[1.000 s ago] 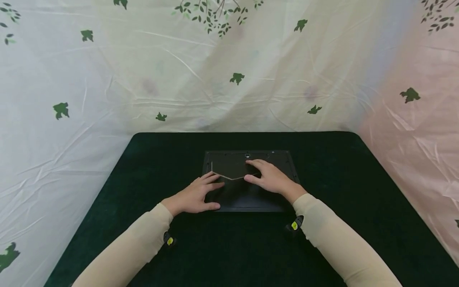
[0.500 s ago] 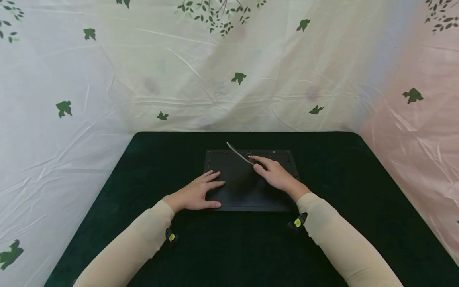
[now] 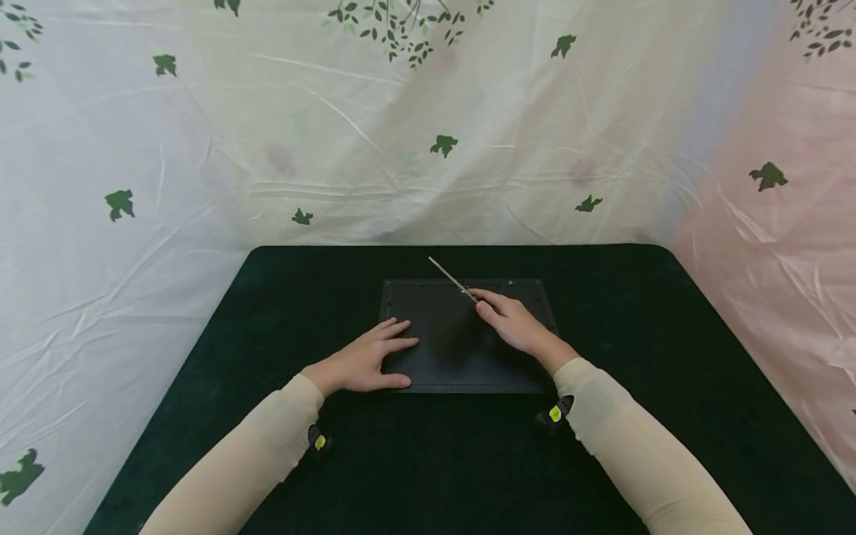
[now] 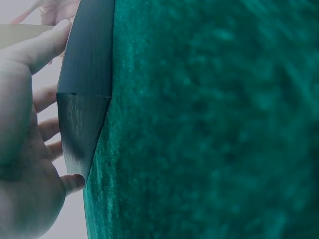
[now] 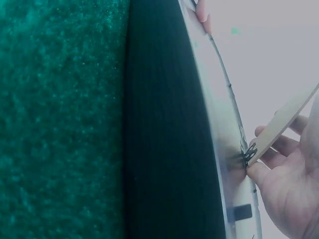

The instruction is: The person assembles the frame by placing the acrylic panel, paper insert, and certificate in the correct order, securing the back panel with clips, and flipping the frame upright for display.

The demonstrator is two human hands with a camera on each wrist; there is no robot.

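Observation:
A black picture frame point(image 3: 435, 364) lies flat, back side up, on a dark green cloth. My left hand point(image 3: 364, 362) rests on its left side, fingers spread; the left wrist view shows the thumb along the edge of the frame point(image 4: 87, 55). The stand leg point(image 3: 449, 277) rises from the back of the frame, seen nearly edge-on as a thin pale line. My right hand point(image 3: 513, 327) pinches this leg, thumb on the near side and fingers on the far side. In the right wrist view, a dark metal hinge point(image 5: 250, 153) sits at the foot of the pale leg point(image 5: 285, 119).
The green-covered table point(image 3: 428, 461) extends around the frame on all sides. Pale curtains point(image 3: 374, 148) with green leaf and bird prints hang behind it and at both sides. A small black device point(image 3: 553, 413) is worn on each wrist.
My right hand has swung the stand leg up from a low slant near my left fingers to a steep stance, shifting slightly right. My left hand stays on the frame.

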